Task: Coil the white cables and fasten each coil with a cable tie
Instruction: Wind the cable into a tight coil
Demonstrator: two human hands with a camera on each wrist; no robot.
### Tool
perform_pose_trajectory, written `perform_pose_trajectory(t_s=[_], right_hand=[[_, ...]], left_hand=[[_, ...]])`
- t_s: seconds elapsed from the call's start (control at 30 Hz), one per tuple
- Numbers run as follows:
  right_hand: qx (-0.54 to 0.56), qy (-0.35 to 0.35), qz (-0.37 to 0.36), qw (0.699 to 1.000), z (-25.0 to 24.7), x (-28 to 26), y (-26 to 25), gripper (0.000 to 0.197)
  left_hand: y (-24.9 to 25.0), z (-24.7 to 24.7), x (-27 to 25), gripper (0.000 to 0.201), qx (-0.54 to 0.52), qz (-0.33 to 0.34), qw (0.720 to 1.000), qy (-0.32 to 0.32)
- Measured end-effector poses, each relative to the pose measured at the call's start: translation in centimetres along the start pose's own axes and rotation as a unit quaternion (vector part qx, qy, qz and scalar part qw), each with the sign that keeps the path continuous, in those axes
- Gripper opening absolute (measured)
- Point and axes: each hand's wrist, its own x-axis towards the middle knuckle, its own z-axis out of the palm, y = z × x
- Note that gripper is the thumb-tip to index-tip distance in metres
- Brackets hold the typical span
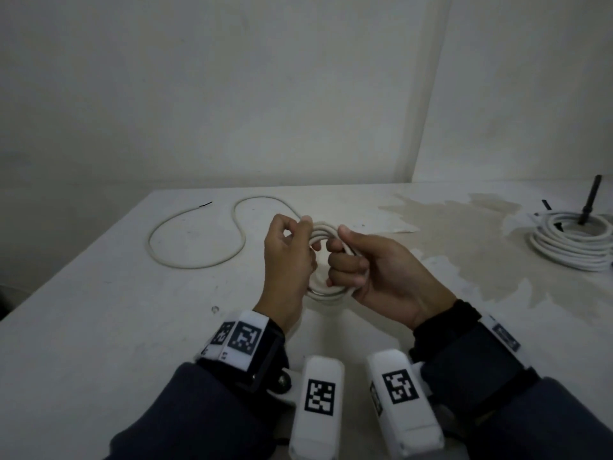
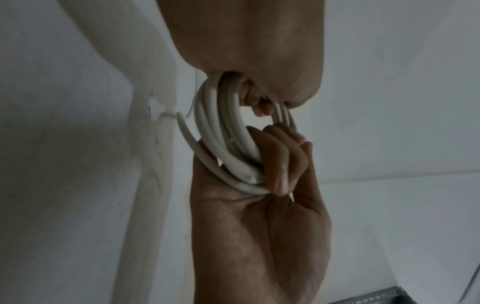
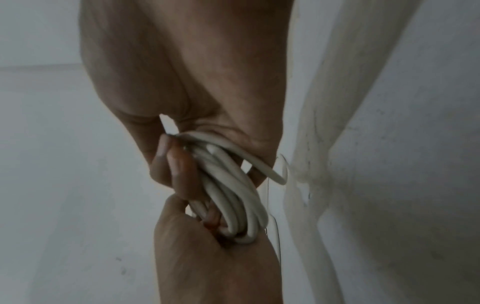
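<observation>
Coiling is partly done: the coil [image 1: 326, 257] is gripped by both the left hand [image 1: 288, 257] and right hand [image 1: 381, 273]; a loose tail [image 1: 199, 234] remains, untied; one finished bundle [image 1: 570, 247] is set aside.

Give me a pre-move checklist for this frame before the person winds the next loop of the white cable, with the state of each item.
1. Right hand grips the coil firmly: ok; its fingers curl round the bundled loops.
2. Left hand holds the coil's far side: ok.
3. Loops lie together without crossing: cannot tell; some strands overlap in the left wrist view.
4. Loose tail free to feed: ok; it lies in open curves on the table, unknotted.
5. Cable tie within reach: cannot tell; none is clearly visible.
6. Finished coil clear of the work: ok; it sits apart at the table's right edge.
</observation>
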Motion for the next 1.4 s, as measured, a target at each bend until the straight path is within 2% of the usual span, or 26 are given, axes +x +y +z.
perform_pose_trajectory(t_s=[0.1, 0.27, 0.5, 0.6, 0.67, 0.77, 0.87, 0.93, 1.0, 1.07, 1.17, 1.3, 1.4], right_hand=[[0.028, 0.017, -0.016, 0.999, -0.3, 0.1, -0.3, 0.026], [0.055, 0.032, -0.004, 0.998, -0.5, 0.0, -0.6, 0.043], [-0.013, 0.080, -0.046, 0.996, -0.3, 0.0, -0.5, 0.032], [0.081, 0.098, -0.102, 0.987, -0.8, 0.1, -1.3, 0.038], [0.170, 0.108, -0.143, 0.969, -1.3, -0.1, -2.1, 0.042], [0.259, 0.105, -0.176, 0.944, -1.8, -0.6, -2.9, 0.045], [0.291, 0.078, -0.167, 0.939, -1.2, -0.4, -2.2, 0.045], [0.267, 0.071, -0.148, 0.950, -0.5, 0.1, -1.4, 0.046], [0.237, 0.087, -0.147, 0.957, -0.3, 0.5, -1.0, 0.046], [0.231, 0.118, -0.162, 0.952, -0.8, 0.6, -1.2, 0.045], [0.241, 0.168, -0.173, 0.940, -2.0, 0.4, -1.6, 0.043], [0.233, 0.173, -0.141, 0.946, -2.2, 0.1, -1.8, 0.044], [0.240, 0.162, -0.125, 0.949, -1.8, 0.2, -1.5, 0.045]], left_hand=[[0.0, 0.0, -0.1, 0.022, -0.031, -0.039, 0.998, -0.044], [0.4, 0.0, -0.4, 0.022, -0.043, -0.037, 0.996, -0.067], [0.5, 0.0, -0.4, 0.013, -0.082, -0.090, 0.988, -0.098], [0.4, 0.1, -0.4, 0.024, -0.089, -0.156, 0.980, -0.084], [0.3, 0.0, -0.4, 0.028, -0.044, -0.204, 0.976, -0.065], [0.0, -0.2, -0.5, 0.033, 0.029, -0.253, 0.962, -0.095], [-0.3, -0.2, -0.3, 0.035, -0.051, -0.286, 0.950, -0.112], [-0.1, -0.3, -0.2, 0.031, -0.168, -0.276, 0.943, -0.075], [-0.1, -0.4, 0.1, 0.022, -0.220, -0.247, 0.943, -0.021], [0.2, -0.5, 0.0, 0.013, -0.171, -0.203, 0.964, -0.007], [0.7, -0.2, -0.3, 0.018, -0.055, -0.109, 0.992, -0.040], [0.6, -0.1, -0.2, 0.025, 0.043, -0.004, 0.998, -0.038], [0.4, -0.3, -0.1, 0.030, 0.063, 0.024, 0.997, -0.030]])
